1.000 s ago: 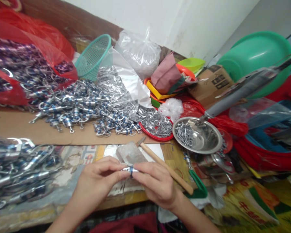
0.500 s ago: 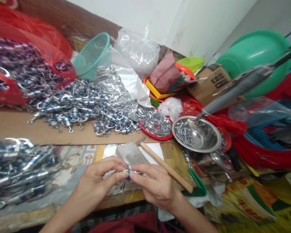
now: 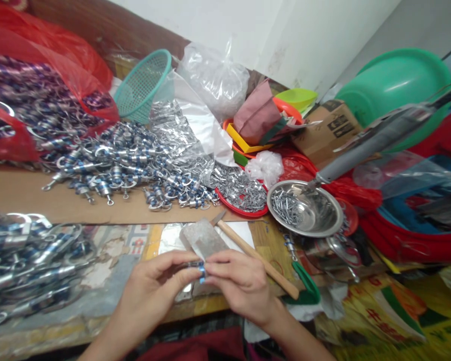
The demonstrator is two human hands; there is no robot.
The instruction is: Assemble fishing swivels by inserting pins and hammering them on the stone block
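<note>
My left hand (image 3: 150,293) and my right hand (image 3: 242,286) meet at the near edge of the table, fingertips pinched together on one small silver clip with a blue band (image 3: 199,266). Just behind them lies a grey stone block (image 3: 203,238) with a wooden-handled hammer (image 3: 257,260) beside it. A heap of the same silver and blue clips (image 3: 131,165) is spread over brown cardboard further back. Another pile of clips (image 3: 30,265) lies at the left.
A steel bowl of small metal pins (image 3: 304,210) and a red tray of silver parts (image 3: 242,193) sit at the right. A teal basket (image 3: 145,85), red bags (image 3: 41,80), clear bags, a cardboard box (image 3: 328,128) and a green basin (image 3: 394,85) crowd the back.
Both hands have dropped slightly toward the near table edge with the clip still pinched between them. The fingers have shifted a little on it.
</note>
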